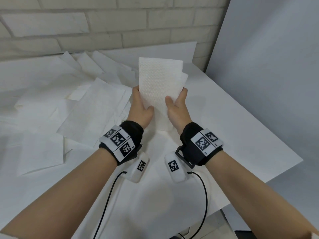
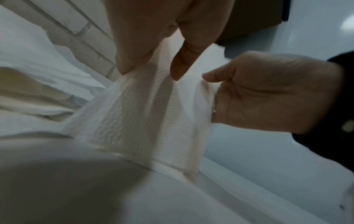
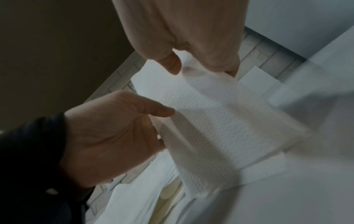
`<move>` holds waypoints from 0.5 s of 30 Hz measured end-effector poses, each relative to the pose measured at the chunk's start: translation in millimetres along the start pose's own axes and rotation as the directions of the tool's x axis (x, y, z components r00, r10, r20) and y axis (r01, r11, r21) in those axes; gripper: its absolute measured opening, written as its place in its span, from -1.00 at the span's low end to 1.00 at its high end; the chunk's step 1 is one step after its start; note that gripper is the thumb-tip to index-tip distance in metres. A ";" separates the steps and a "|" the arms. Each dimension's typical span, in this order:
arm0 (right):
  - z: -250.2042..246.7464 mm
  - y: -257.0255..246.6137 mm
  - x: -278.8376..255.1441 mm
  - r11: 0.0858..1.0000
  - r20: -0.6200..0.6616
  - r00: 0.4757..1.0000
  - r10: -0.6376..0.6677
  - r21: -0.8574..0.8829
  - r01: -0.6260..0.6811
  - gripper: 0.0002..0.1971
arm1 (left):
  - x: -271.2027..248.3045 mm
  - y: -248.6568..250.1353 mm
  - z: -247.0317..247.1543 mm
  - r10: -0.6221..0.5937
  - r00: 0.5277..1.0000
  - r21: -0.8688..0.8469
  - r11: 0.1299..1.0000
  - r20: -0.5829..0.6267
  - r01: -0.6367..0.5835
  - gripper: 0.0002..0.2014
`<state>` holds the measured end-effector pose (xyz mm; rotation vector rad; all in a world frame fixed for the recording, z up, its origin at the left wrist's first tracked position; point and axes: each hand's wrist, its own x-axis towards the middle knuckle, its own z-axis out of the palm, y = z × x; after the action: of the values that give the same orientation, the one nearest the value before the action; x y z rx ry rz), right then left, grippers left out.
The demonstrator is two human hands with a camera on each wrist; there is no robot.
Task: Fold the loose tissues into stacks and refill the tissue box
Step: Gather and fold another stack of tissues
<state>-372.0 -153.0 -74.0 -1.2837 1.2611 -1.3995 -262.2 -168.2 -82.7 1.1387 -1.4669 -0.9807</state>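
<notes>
A folded stack of white embossed tissues [image 1: 159, 87] stands nearly upright on its short lower edge on the table, held between both hands. My left hand [image 1: 140, 105] grips its left edge, thumb in front and fingers behind. My right hand [image 1: 177, 104] grips the right edge the same way. In the left wrist view the tissue stack [image 2: 153, 113] runs down from my left hand's fingers [image 2: 180, 65], with my right hand [image 2: 268, 91] on its far side. The right wrist view shows the tissue stack [image 3: 210, 121] between both hands. No tissue box shows in any view.
Several loose unfolded tissues [image 1: 93, 107] lie spread over the left half of the white table [image 1: 241, 135]. A brick wall [image 1: 103, 23] stands behind. The table's right edge [image 1: 269, 180] drops off close to my right forearm. Wrist cables hang below the hands.
</notes>
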 end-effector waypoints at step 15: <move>4.2 -5.2 7.6 0.997 -0.036 0.997 -0.069 -0.022 0.068 -0.77 | 0.9 12.4 6.5 -0.047 0.999 -0.067 0.997 -0.023 0.045 -0.36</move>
<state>-368.6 -160.3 -67.9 -1.3323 1.2702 -1.4679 -270.7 -166.1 -71.8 1.1367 -1.3838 -1.0367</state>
